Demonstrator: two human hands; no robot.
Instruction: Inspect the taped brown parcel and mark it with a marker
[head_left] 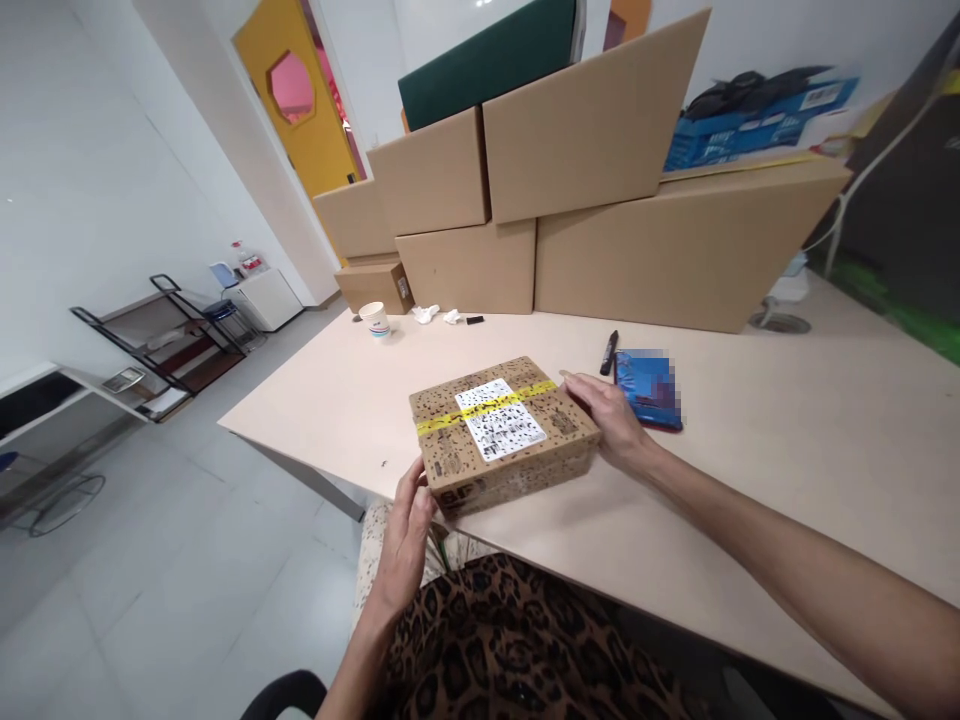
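A small cardboard box (555,415) lies at the table's near edge, its top turned up. Yellow tape (439,421) runs across that top and over a white label (499,425); dark specks cover both. My left hand (405,540) grips the near left corner, its fingers partly hidden by the box. On the opposite side, my right hand (609,412) holds the right end, with the thumb near the top edge. Just beyond my right hand lie a blue packet (645,385), partly blurred, and a black marker (609,352).
Large cardboard boxes (622,260) are stacked along the back of the table (787,480), with a dark green box (487,70) on top. At the back left stand a paper cup (376,322), crumpled tissues (425,314) and a black cap (475,320). A cart (169,335) stands on the floor at left.
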